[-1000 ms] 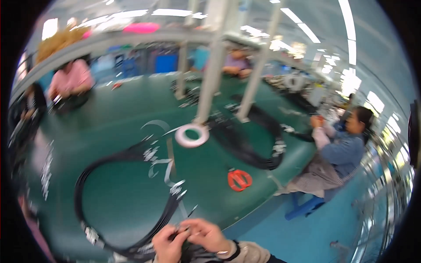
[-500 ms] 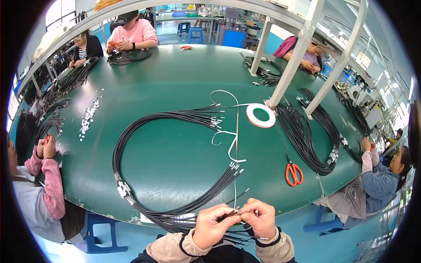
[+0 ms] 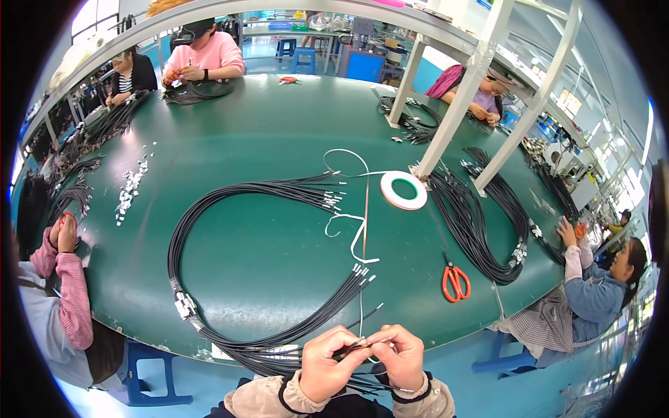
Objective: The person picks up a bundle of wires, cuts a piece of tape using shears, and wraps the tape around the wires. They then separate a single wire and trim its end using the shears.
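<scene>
At the near edge of the green table (image 3: 265, 153), my left hand (image 3: 326, 361) and my right hand (image 3: 402, 354) meet, both pinched on the end of one black cable (image 3: 361, 344). That cable belongs to a big looped bundle of black cables (image 3: 209, 209) lying in front of me, with metal-tipped ends fanned out near the middle (image 3: 362, 272) and a clip at its left bend (image 3: 185, 305). White strips of tape (image 3: 355, 233) lie beside the cable ends.
A white tape roll (image 3: 403, 190) sits by a slanted white post (image 3: 456, 90). Orange scissors (image 3: 456, 282) lie at the right. More cable bundles (image 3: 488, 223) lie right and at the far left. Small metal parts (image 3: 131, 187) are scattered left. Other people sit around the table.
The view has swung from the right side back to straight over the table. My hands stay together on the cable end at the near edge.
</scene>
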